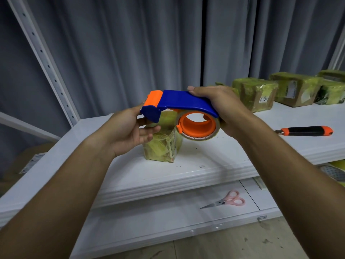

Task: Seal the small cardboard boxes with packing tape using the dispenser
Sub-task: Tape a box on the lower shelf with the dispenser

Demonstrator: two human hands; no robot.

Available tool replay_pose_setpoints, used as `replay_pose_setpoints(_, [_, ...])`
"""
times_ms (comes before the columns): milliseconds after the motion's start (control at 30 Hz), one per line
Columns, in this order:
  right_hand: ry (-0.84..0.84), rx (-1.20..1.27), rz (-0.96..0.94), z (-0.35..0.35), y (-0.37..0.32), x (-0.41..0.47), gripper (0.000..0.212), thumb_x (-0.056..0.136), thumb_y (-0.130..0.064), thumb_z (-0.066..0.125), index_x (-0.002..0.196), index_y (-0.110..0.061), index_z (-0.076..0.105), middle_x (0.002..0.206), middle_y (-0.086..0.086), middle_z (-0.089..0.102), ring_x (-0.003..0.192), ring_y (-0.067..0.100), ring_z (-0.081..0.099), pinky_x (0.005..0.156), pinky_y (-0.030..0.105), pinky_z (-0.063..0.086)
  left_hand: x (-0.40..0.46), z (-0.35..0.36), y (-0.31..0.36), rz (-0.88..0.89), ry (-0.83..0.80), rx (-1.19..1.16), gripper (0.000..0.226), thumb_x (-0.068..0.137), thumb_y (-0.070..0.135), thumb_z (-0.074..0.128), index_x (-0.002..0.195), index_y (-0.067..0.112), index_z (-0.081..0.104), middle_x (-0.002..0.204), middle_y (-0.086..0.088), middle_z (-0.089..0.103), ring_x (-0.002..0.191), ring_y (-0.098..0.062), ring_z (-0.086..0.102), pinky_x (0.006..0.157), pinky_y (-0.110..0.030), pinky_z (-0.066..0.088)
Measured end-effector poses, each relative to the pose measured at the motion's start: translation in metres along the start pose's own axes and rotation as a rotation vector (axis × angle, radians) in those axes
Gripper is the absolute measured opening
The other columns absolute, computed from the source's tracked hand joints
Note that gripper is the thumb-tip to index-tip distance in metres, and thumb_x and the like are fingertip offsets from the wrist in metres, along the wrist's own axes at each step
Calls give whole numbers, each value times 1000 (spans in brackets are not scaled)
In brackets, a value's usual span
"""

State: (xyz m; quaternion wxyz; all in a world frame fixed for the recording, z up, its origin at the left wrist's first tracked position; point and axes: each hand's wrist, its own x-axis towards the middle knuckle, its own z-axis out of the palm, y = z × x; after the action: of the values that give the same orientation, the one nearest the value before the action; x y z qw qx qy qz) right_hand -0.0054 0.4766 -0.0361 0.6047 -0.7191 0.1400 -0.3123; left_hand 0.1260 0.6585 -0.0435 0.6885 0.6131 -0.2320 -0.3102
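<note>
Head view looks forward and down, close over both forearms; white shelf (205, 165) ahead.

Right hand (218, 107) is gripping the rear of the blue-and-orange tape dispenser (179, 104), held in the air above a taped small box (164, 144) that is standing on the white shelf (214, 161). Left hand (130, 128) is pinching at the dispenser's front end. A utility knife (306, 131) is lying to the right; scissors (226, 200) are lying on the lower shelf.

Both forearms reaching forward, bare, right hand (216, 105) clenched from above with thumb on top, left hand (130, 128) palm up, fingers (149, 130) curled
</note>
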Motion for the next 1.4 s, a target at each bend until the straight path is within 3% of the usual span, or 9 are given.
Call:
replay_pose_setpoints(100, [1,12,12,1,0,-1,23,88,-40,73,93,-18,71,77,-4,76,71,14,73,61,22,53,0,3,-1,-15,8,-51,26,105,23,43,112,14,67,75,-3,71,66,-19,70,51,-24,52])
replay_pose_setpoints(300, [-24,-3,-4,0,0,-4,24,88,-40,71,91,-17,71,79,-2,77,72,15,74,61,21,55,1,5,-2,-30,19,-129,26,104,13,40,114,12,63,92,-7,66,62,-17,66,50,-23,48])
replay_pose_setpoints(433, [-32,21,-4,2,-2,-4,23,90,-39,70,92,-17,71,79,-2,77,74,15,73,66,23,56,2,9,-5,-30,30,-143,29,101,5,37,115,13,60,87,-5,58,56,-13,62,47,-20,45])
replay_pose_setpoints(567, [-30,51,9,2,-2,-3,21,91,-39,69,92,-17,70,78,-3,77,74,15,73,71,25,57,2,7,-3,-33,25,-163,33,102,6,36,124,10,59,82,-5,57,56,-13,62,48,-20,46])
replay_pose_setpoints(800, [-43,39,7,-3,0,-4,23,90,-41,70,93,-18,71,80,-2,77,74,14,74,67,23,56,-1,4,-5,-70,-31,-148,25,103,16,41,110,11,64,72,-3,63,61,-14,63,52,-21,49])
replay_pose_setpoints(1100, [-51,45,2,-3,0,-3,22,89,-40,71,90,-18,71,78,-3,77,70,13,73,61,20,56,-1,-5,-3,-90,-75,-124,30,97,33,54,105,10,71,79,-4,65,65,-17,64,55,-23,53])
replay_pose_setpoints(1233, [-53,41,-2,-2,1,-3,21,89,-40,71,89,-19,71,77,-3,76,70,12,73,62,20,56,-3,-7,-6,-93,-70,-104,21,99,18,50,107,10,68,79,-5,65,68,-16,66,56,-23,54])
replay_pose_setpoints(1400, [-63,47,-4,0,1,-3,21,90,-39,70,91,-18,70,77,-3,76,70,13,73,62,20,56,-4,-9,-5,-87,-60,-105,22,102,17,49,105,11,70,77,-4,69,67,-16,68,58,-23,55])
